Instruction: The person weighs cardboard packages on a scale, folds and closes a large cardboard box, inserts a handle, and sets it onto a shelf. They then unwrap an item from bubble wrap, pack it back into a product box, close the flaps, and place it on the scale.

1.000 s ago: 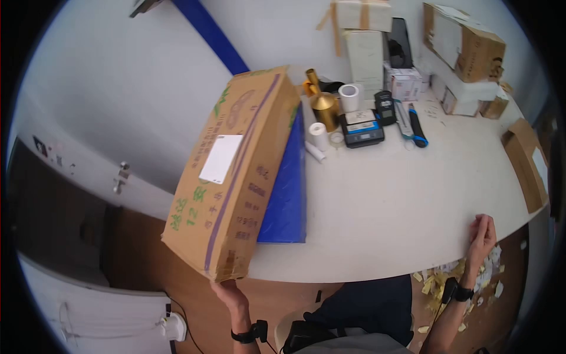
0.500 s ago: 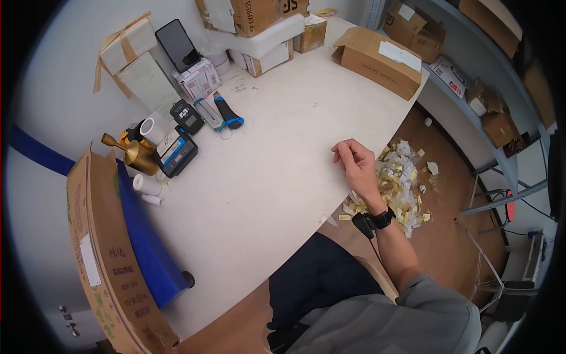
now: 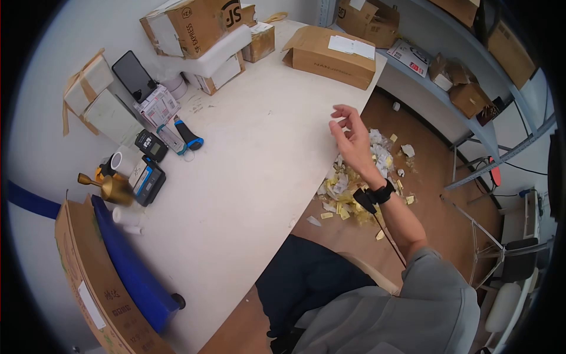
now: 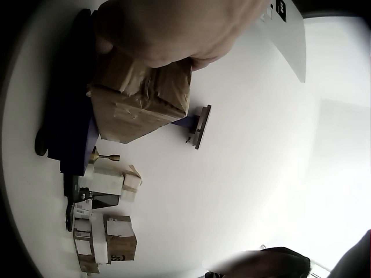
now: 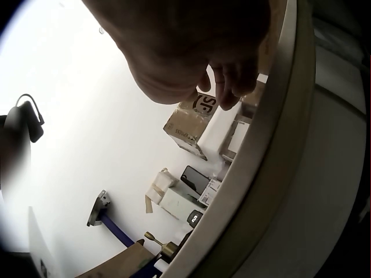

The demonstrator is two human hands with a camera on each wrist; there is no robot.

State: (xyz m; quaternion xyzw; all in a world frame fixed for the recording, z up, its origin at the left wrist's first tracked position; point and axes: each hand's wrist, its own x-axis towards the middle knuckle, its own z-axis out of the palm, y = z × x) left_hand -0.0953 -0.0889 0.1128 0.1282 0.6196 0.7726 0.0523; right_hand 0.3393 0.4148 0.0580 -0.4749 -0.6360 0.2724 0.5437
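— Where was the big cardboard box (image 3: 88, 289) relative to the hands?

— At the far left end of the table (image 3: 247, 177), standing on edge against a blue board (image 3: 132, 274), its long axis running along the wall. The left hand (image 4: 174, 29) was on it; in the left wrist view the fingers curled over its taped corner, gripping it.

— And the right hand (image 3: 352, 138)?

— Well apart from it, raised over the table's right edge above the paper scraps (image 3: 359, 183) on the floor. Its fingers were loosely curled and held nothing that I could see.

— So which hand was nearer?

— The left, plainly.

— Counts?

— One big box, one blue board, two hands. One flat carton (image 3: 330, 56) lay at the table's far end, nearer the right hand.
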